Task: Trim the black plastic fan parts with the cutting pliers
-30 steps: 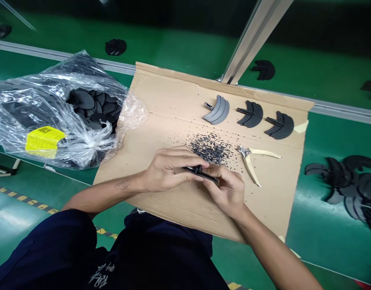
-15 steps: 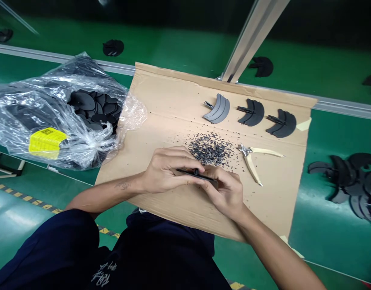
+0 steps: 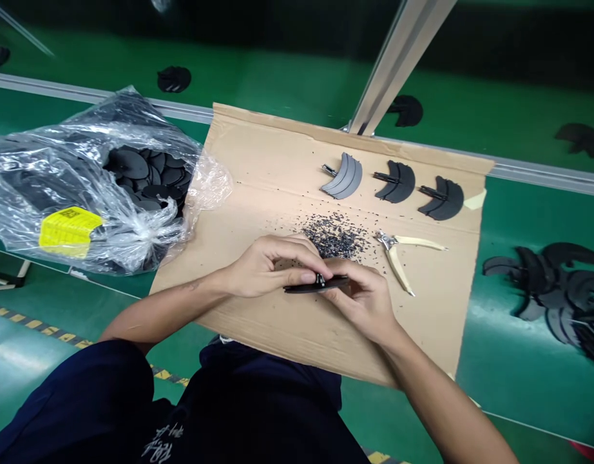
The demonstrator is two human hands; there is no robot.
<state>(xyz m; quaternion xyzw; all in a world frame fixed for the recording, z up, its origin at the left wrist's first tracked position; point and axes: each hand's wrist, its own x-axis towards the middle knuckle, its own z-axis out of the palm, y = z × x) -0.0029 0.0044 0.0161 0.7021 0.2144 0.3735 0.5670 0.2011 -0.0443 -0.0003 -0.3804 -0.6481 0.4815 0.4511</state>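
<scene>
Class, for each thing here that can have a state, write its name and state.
Left hand: holding black part
Right hand: holding it too
Black part: held nearly edge-on
Nippers: handles spread
Plastic bag: holding black discs
Black scraps: loosely scattered
Three curved parts: lying apart
Cardboard: creased

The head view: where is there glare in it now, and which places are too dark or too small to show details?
Head view: white glints streak the plastic bag; pale glare spreads on the green tabletop; the upper background goes nearly black; the dark clothing and held black part show little detail; the yellow label's print is unreadable.
</scene>
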